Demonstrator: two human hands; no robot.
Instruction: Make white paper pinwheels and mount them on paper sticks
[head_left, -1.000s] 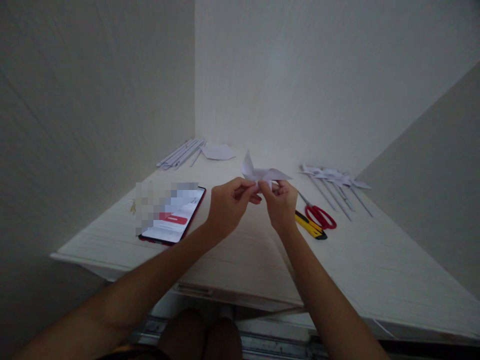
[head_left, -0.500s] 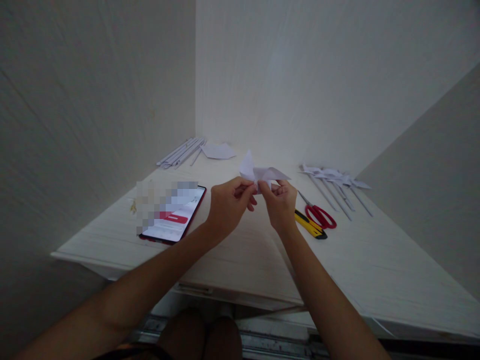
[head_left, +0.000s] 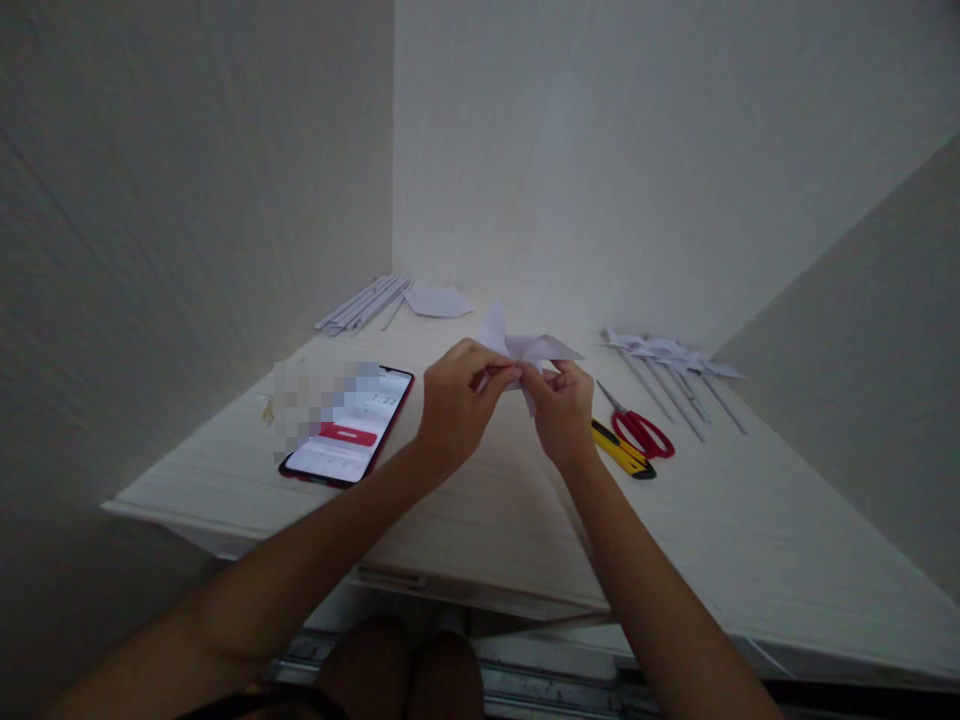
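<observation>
A white paper pinwheel point(head_left: 537, 347) with folded blades is held up over the middle of the table, between both hands. My left hand point(head_left: 461, 400) is closed, its thumb and index finger pinched at the pinwheel's centre. From the other side my right hand point(head_left: 561, 405) grips the paper, thumb in front and fingers behind. The two thumbs meet near the middle, and my fingers cover part of the lower blades. Whether anything small sits between the fingertips cannot be made out.
On the right lie red-handled scissors point(head_left: 643, 434), a yellow utility knife point(head_left: 622, 450) and several finished paper pinwheels on sticks point(head_left: 667, 352). A phone point(head_left: 349, 430) rests at left. Rolled paper sticks point(head_left: 364, 305) and paper sheets point(head_left: 437, 301) lie at the back, by the walls.
My left hand has shifted slightly up and right, its fingertips now over the pinwheel's centre and covering more of the left blade. My right hand stays nearly in place.
</observation>
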